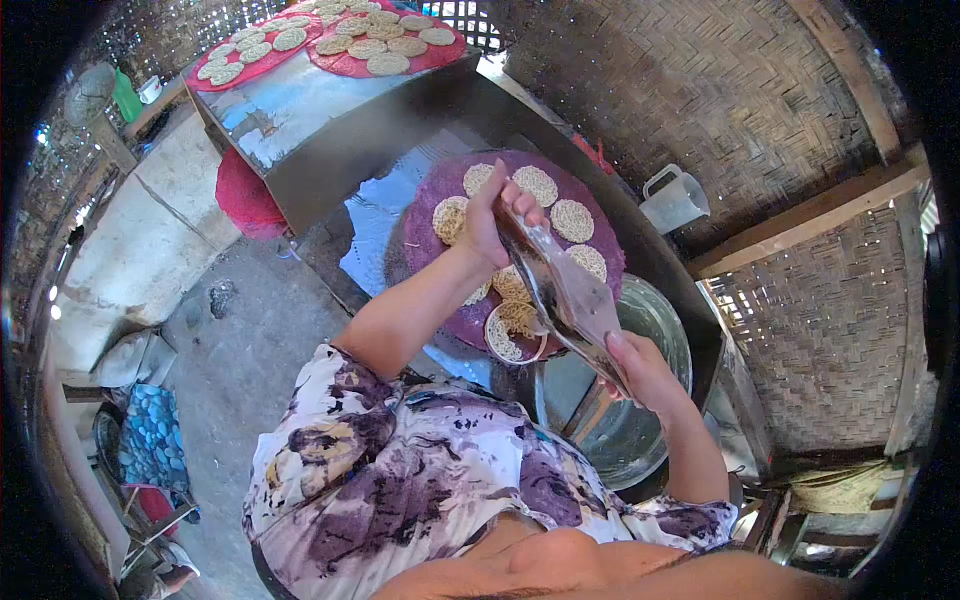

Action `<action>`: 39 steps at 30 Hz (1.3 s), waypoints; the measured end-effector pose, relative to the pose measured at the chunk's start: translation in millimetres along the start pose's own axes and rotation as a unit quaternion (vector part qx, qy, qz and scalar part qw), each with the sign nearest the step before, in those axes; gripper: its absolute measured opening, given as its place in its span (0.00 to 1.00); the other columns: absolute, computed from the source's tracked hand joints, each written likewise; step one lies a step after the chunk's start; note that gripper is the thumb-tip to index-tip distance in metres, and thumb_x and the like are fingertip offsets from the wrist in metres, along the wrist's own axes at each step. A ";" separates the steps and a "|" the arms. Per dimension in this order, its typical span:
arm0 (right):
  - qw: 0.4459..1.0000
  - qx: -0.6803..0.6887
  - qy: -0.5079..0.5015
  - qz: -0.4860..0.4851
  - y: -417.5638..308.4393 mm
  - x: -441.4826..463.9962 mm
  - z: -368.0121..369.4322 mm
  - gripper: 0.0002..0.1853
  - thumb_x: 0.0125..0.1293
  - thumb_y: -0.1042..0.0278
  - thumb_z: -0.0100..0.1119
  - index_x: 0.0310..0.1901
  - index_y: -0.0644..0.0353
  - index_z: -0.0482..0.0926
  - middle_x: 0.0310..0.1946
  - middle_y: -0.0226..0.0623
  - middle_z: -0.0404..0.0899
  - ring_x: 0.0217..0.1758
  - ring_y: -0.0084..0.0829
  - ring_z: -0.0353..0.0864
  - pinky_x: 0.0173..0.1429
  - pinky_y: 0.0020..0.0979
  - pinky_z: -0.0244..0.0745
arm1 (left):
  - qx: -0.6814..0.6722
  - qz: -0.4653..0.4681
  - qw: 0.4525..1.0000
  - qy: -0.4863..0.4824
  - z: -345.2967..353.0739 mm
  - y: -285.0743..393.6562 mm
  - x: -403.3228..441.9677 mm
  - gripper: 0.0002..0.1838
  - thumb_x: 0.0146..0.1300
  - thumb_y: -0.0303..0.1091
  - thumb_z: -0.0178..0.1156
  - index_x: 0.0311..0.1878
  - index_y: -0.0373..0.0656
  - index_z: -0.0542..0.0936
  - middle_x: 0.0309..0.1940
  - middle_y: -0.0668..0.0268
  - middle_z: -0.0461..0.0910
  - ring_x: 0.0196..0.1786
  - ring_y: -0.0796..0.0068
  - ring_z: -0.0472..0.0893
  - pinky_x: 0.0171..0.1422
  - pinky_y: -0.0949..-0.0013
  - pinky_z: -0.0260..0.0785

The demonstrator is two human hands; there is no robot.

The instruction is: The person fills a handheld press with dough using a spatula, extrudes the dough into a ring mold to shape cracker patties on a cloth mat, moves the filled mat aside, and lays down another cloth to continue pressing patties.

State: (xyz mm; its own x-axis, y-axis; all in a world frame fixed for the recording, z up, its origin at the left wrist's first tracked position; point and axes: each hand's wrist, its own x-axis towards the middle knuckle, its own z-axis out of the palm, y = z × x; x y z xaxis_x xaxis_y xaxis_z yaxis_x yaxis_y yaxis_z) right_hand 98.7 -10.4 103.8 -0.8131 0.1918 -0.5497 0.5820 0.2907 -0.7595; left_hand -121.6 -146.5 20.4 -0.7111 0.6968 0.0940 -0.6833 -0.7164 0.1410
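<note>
Between my two hands stretches a long, glossy grey-brown piece [560, 285]; it looks like a plastic bag or thin sheet, and I cannot tell which. My left hand [495, 220] grips its upper end, fingers wrapped round the edge. Its lower end is in my right hand [645, 370], thumb on top. Underneath lies a round purple mat [430, 270] bearing several pale noodle discs [573, 221]. At the mat's near edge, a white ring [543, 350] surrounds pale strands, with a tan clump [517, 318] partly inside it. The piece hides part of the mat.
A large basin [655, 450] of cloudy liquid, with a wooden stick [595, 412] in it, stands at near right. Red mats [330, 62] with more discs lie on the raised metal surface [300, 110] behind. A clear pitcher [675, 200] is by the woven wall [640, 100].
</note>
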 end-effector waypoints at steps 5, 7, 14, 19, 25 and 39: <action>1.000 -0.013 0.007 0.026 2.9 -17.0 5.6 0.27 0.63 0.41 0.45 0.31 0.64 0.73 0.16 0.31 0.70 0.14 0.21 0.68 0.17 0.23 0.62 | -0.044 -0.042 0.998 0.030 -11.7 -12.2 -11.3 0.28 0.60 0.60 0.48 0.12 0.52 0.59 0.12 0.70 0.62 0.19 0.68 0.69 0.30 0.62 0.63; 1.000 -0.003 -0.002 0.022 15.9 -14.9 10.7 0.27 0.63 0.41 0.45 0.32 0.63 0.73 0.15 0.32 0.71 0.13 0.21 0.67 0.17 0.22 0.62 | -0.020 -0.036 0.997 0.060 -6.7 -8.1 -21.2 0.28 0.60 0.60 0.48 0.11 0.53 0.59 0.11 0.71 0.62 0.18 0.70 0.68 0.29 0.63 0.63; 0.999 0.022 0.012 -0.025 13.9 4.5 37.7 0.26 0.63 0.42 0.48 0.30 0.63 0.76 0.14 0.29 0.68 0.13 0.18 0.67 0.17 0.22 0.61 | 0.040 0.006 0.995 0.086 0.2 24.3 -25.3 0.30 0.59 0.63 0.46 0.10 0.53 0.58 0.09 0.71 0.60 0.15 0.70 0.65 0.27 0.64 0.62; 0.995 -0.049 0.062 -0.058 8.2 1.3 31.1 0.22 0.64 0.48 0.48 0.32 0.63 0.75 0.14 0.29 0.69 0.12 0.18 0.66 0.16 0.22 0.59 | 0.037 0.020 0.994 0.100 2.7 14.3 -21.5 0.30 0.60 0.62 0.45 0.08 0.54 0.57 0.08 0.73 0.59 0.13 0.73 0.63 0.25 0.66 0.61; 0.997 -0.049 0.059 -0.016 16.1 -14.1 30.0 0.26 0.61 0.42 0.49 0.40 0.63 0.77 0.15 0.27 0.68 0.14 0.17 0.66 0.18 0.21 0.60 | 0.027 0.001 0.996 0.087 -0.3 -1.7 -29.2 0.30 0.61 0.61 0.43 0.09 0.54 0.57 0.07 0.73 0.58 0.13 0.74 0.61 0.25 0.68 0.58; 0.895 0.200 0.299 -0.265 91.5 -68.9 37.6 0.42 0.37 0.45 0.72 0.47 0.68 0.65 0.23 0.33 0.72 0.17 0.19 0.69 0.18 0.20 0.63 | 0.920 0.160 0.354 -0.046 9.7 -16.3 -136.2 0.46 0.40 0.59 0.65 0.61 0.43 0.63 0.47 0.59 0.69 0.54 0.59 0.65 0.59 0.52 0.50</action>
State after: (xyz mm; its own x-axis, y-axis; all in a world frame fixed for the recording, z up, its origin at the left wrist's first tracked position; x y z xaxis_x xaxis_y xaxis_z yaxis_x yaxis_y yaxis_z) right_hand 208.5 -32.3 59.0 -0.7693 0.6280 0.1179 -0.0264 0.1531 -0.9879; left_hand -12.0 -229.4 14.8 -0.6369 0.6493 0.4156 0.7555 0.4186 0.5039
